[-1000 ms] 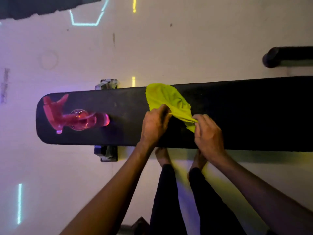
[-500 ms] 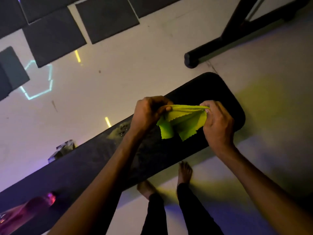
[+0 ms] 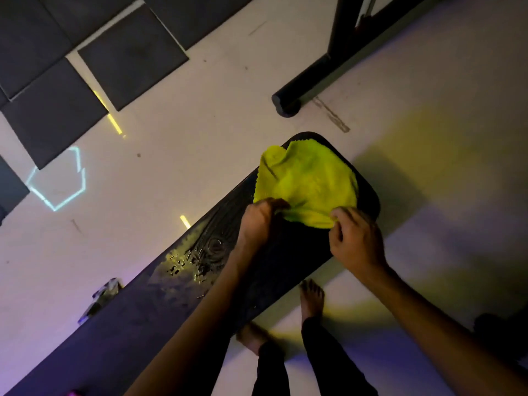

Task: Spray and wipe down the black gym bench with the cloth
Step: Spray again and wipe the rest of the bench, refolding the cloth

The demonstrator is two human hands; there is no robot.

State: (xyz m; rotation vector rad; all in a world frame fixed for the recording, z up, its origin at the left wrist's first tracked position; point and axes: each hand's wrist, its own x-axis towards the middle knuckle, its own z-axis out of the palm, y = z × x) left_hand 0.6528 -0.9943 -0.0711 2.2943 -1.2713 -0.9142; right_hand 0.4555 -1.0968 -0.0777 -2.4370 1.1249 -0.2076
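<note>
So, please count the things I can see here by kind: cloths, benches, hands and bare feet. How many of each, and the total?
Yellow-green microfibre cloth: 1
Long black padded gym bench: 1
Hands, left hand and right hand, both gripping the cloth's near edge: 2
Bare feet, left foot and right foot: 2
Total: 6

Spread on the far end of the bench (image 3: 171,304): cloth (image 3: 307,185). At the cloth's near edge: left hand (image 3: 258,224), right hand (image 3: 355,241). Left of the cloth, on the bench: spray droplets (image 3: 188,261). Beyond the bench: rack foot (image 3: 285,102).
</note>
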